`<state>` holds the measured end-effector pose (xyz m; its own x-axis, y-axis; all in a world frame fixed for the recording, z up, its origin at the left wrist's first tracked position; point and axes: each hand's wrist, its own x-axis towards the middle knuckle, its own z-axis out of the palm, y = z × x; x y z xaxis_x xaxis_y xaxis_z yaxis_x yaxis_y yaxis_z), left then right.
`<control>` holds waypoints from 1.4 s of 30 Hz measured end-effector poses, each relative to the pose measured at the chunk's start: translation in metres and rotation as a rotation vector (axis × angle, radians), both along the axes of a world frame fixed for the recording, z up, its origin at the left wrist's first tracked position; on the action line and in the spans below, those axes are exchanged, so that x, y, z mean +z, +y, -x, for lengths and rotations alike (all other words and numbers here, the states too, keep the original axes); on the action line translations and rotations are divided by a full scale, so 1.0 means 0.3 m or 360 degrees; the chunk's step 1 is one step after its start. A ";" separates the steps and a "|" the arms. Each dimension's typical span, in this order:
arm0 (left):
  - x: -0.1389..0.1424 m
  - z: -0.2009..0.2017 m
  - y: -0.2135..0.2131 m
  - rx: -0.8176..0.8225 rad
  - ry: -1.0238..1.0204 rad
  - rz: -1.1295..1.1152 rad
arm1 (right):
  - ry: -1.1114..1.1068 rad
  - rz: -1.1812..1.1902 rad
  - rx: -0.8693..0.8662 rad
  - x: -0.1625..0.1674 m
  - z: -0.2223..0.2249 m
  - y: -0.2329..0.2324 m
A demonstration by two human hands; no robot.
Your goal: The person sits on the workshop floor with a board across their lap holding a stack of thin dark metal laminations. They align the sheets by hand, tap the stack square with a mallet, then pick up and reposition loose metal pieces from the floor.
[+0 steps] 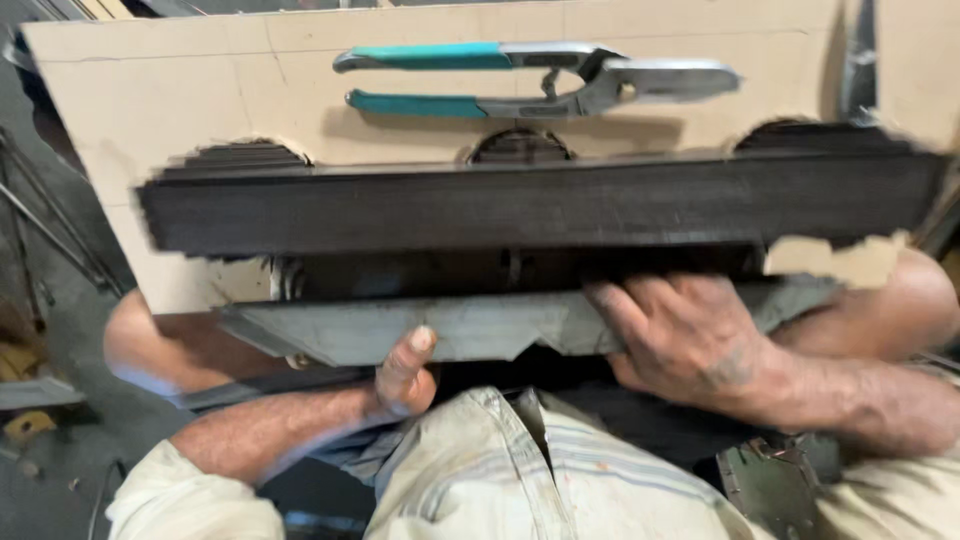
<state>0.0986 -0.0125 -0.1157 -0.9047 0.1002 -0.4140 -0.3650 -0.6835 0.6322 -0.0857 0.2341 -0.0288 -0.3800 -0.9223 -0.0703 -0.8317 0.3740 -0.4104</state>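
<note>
- I am gripping a long grey metal strip (470,330) with both hands, across my lap and under the edge of a dark stack of sheets (540,200).
- My left hand (405,375) is closing around the strip's lower edge, thumb up on its face.
- My right hand (685,335) is lying over the strip's top edge, fingers curling over it and holding it down.
- The notched edges are looking sharp to me; if the strip slips, it could cut my palm or drop onto my knees.
- The tin snips (540,75) with teal handles are lying on a cardboard sheet (150,100) beyond the stack; a jolt could slide them off.
- Around me the workshop floor is showing metal offcuts and rods at the left.
</note>
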 end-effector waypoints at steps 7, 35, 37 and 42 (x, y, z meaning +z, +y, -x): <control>0.127 0.082 0.019 0.0014 0.0271 0.0116 | 0.0216 0.0274 -0.0066 0.138 -0.014 -0.021; 0.414 0.023 0.067 -0.0128 0.1501 0.2218 | 0.0292 0.0528 0.0051 0.095 -0.058 0.038; 0.460 0.081 0.049 -0.0007 0.1420 0.2620 | 0.0345 0.0600 0.0081 0.115 -0.049 0.032; 0.431 0.213 0.032 -0.0271 0.1145 0.2937 | 0.0214 0.0487 0.0045 0.136 -0.025 0.006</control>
